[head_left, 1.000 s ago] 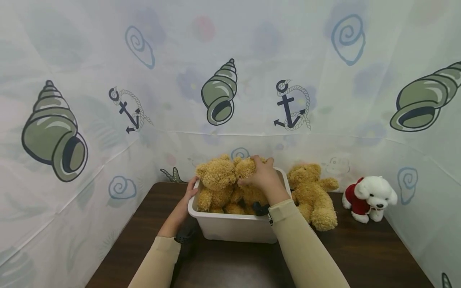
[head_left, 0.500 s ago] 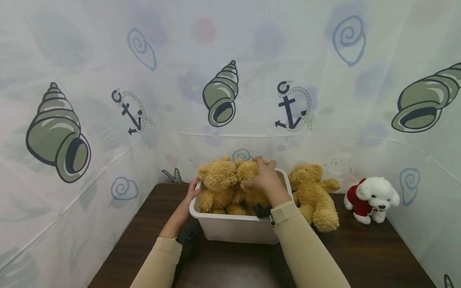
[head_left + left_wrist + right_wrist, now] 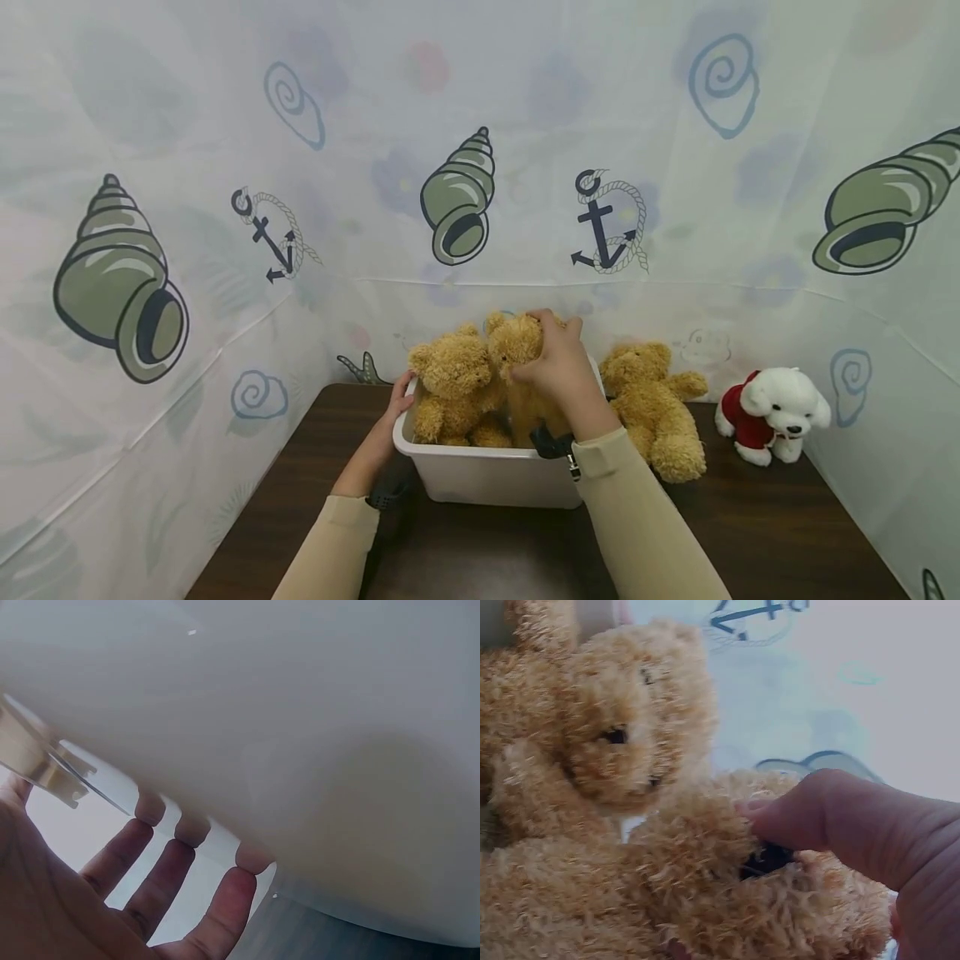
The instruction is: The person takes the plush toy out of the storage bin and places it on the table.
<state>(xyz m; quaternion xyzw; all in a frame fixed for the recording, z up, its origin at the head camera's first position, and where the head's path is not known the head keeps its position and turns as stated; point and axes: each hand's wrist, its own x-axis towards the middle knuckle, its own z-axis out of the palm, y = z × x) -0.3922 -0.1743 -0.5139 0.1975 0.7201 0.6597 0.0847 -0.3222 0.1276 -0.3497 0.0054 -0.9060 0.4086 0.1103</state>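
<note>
A white plastic bin (image 3: 495, 479) stands on the dark table with fuzzy golden-brown teddy bears sitting in it. My left hand (image 3: 395, 408) holds the bin's left rim; in the left wrist view its fingertips (image 3: 240, 889) rest against the outer wall. Over the bin's right half, my right hand (image 3: 562, 367) grips a teddy bear (image 3: 517, 337) by the head. In the right wrist view, the thumb (image 3: 802, 814) presses into this bear's fur beside its dark nose (image 3: 767, 861). Another teddy bear (image 3: 453, 367) sits at the left inside the bin.
Just right of the bin, another golden teddy bear (image 3: 652, 408) leans on the table (image 3: 750, 517). Farther right stands a white plush dog (image 3: 780, 412) in a red garment. A pale cloth (image 3: 525, 83) printed with shells and anchors hangs behind and at both sides.
My right hand has risen slightly, and the teddy bear in its grip sits higher in the bin. The left hand stays on the rim.
</note>
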